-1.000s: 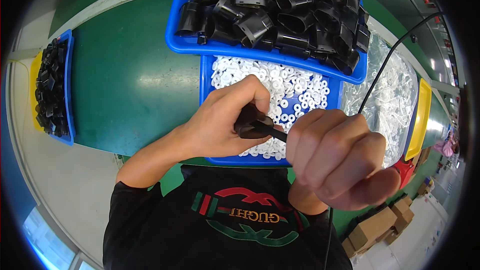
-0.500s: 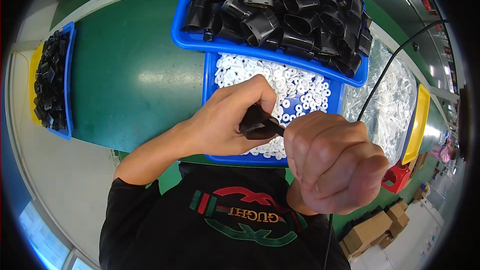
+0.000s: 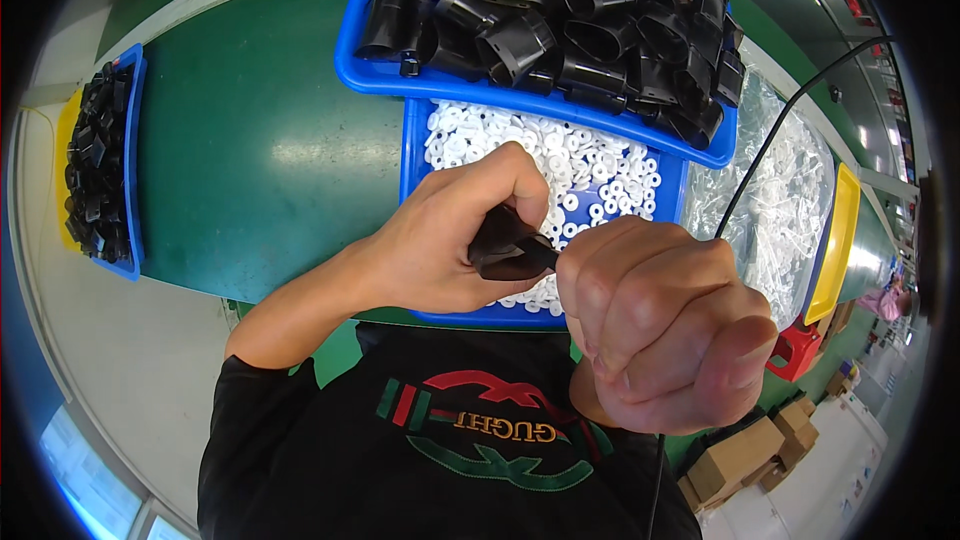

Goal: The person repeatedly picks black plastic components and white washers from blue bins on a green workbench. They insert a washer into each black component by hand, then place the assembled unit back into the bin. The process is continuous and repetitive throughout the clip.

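My left hand [image 3: 440,245] is wrapped round a hollow black plastic part [image 3: 508,245], holding it over a tray of white rings. The part's open end is turned toward my right hand [image 3: 665,325]. My right fist is closed round a dark tool, mostly hidden in it; only its dark shaft [image 3: 541,258] shows, reaching into the part's opening. Its far end is out of sight inside. Under both hands lie many small white ring-shaped pieces [image 3: 590,165] in a blue tray [image 3: 412,165].
A second blue tray [image 3: 440,90] heaped with black plastic parts [image 3: 515,40] overlaps the far side. More black parts fill a tray [image 3: 138,160] at far left. On the right are a clear bag [image 3: 775,205], a yellow tray [image 3: 835,250] and a black cable [image 3: 768,145] passing behind my right hand.
Both hands and the black part have shifted very slightly left in the picture. The grips are the same, and the shaft is still in the part's opening.
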A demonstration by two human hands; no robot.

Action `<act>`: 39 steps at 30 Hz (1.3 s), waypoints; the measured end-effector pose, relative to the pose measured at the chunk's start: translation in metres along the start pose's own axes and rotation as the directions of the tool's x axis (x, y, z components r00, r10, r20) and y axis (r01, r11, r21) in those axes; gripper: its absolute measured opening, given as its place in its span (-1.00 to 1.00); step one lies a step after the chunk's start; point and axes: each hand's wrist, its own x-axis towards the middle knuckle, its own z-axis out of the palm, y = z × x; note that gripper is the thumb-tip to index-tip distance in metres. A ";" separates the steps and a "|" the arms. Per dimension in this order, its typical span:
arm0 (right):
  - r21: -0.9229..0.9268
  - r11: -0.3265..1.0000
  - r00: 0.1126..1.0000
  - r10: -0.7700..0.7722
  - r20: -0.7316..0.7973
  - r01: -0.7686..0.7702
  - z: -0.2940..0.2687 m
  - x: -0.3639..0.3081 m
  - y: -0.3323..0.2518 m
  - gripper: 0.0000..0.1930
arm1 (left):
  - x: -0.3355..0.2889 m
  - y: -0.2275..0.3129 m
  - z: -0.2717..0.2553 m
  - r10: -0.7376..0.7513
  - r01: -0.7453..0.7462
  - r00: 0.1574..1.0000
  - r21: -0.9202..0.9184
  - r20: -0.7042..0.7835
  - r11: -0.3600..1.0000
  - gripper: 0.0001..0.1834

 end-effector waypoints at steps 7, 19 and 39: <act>-0.001 1.000 1.000 -0.013 0.015 0.013 0.005 0.002 0.006 -0.33 | -0.001 0.002 -0.003 -0.018 0.018 1.000 -0.025 0.000 1.000 -0.56; -0.076 0.993 0.996 -0.086 -0.002 0.086 0.010 0.002 0.024 -0.39 | 0.000 -0.002 0.005 -0.083 0.083 0.990 -0.007 -0.110 0.997 -0.63; -0.511 0.841 0.953 -0.276 -0.122 0.178 -0.028 -0.032 -0.044 -0.68 | 0.000 0.045 -0.010 0.013 0.020 0.985 0.189 -0.175 0.982 -0.51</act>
